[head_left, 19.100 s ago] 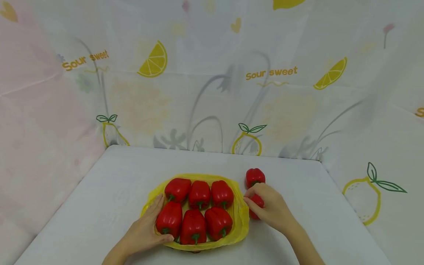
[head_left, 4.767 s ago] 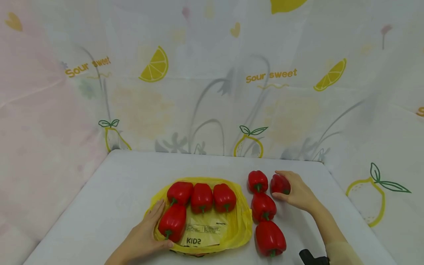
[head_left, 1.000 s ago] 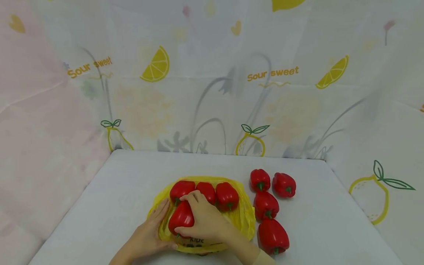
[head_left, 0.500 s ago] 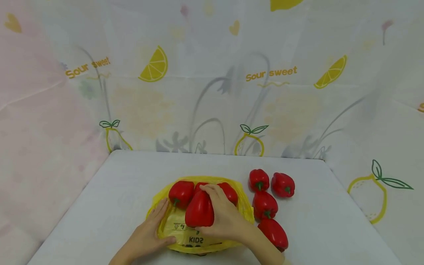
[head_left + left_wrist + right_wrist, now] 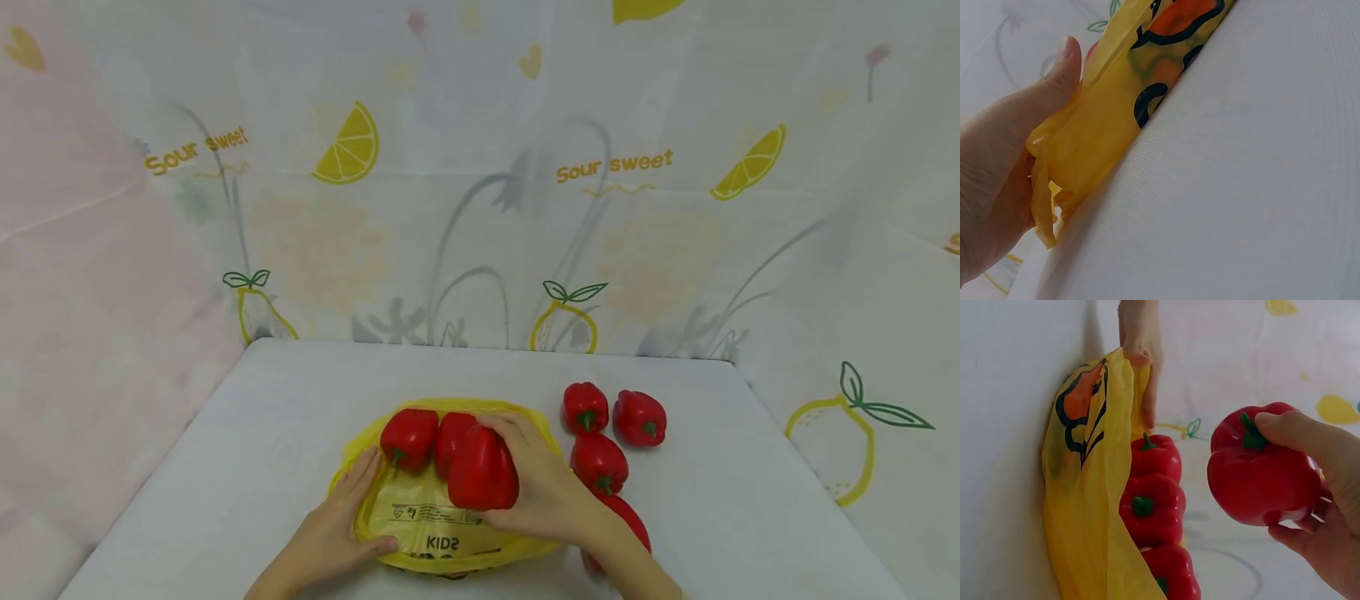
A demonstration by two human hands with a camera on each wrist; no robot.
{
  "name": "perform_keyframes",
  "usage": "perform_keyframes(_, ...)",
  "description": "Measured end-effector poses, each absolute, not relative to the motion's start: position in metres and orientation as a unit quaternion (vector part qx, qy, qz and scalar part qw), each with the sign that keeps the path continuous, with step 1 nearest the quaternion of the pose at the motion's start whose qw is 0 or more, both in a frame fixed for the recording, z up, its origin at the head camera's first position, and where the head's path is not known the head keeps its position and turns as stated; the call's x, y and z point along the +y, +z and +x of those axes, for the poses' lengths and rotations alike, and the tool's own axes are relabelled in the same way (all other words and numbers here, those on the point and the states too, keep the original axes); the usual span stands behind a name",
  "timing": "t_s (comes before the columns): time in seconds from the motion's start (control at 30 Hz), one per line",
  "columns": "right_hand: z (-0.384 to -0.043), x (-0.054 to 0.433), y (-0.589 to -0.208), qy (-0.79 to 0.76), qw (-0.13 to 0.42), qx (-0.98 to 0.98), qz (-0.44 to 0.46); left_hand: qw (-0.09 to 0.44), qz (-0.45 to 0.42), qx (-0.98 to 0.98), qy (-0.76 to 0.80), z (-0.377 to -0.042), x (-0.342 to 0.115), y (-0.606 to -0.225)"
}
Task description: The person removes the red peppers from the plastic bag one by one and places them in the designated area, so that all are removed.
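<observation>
My right hand grips a red bell pepper above the right part of an open yellow plastic bag. In the right wrist view, my thumb lies beside the green stem of the held bell pepper, with fingers round its far side. My left hand rests over the bag's left rim, fingers straight and spread, thumb over the front edge. Red bell peppers inside the bag stand in a back row; the right wrist view shows three, the rightmost hidden behind my right hand in the head view.
Several red bell peppers lie on the white table right of the bag: one at the back, one farther right, one in the middle and one partly behind my right forearm. A patterned cloth hangs behind the table.
My right hand has lifted the bell pepper from the bag's front left and carried it right. Over the longer span, peppers moved from the bag to the table's right side. My left hand stays put.
</observation>
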State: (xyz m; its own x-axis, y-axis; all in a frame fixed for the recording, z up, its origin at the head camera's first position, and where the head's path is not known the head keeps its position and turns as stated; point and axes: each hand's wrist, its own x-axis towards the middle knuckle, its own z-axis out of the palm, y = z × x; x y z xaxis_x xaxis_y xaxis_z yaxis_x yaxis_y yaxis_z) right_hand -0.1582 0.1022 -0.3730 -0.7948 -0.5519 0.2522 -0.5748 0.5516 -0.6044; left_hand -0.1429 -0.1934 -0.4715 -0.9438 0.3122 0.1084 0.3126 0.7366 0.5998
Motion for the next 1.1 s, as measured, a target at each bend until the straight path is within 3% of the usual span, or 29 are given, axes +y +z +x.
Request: perform_keyframes(1.1, -0.150, 0.164, -0.360, 0.346, 0.104, -0.870, 0.336, 0.020, -0.183, -0.935, -0.303, -0.143, -0.189, -0.470)
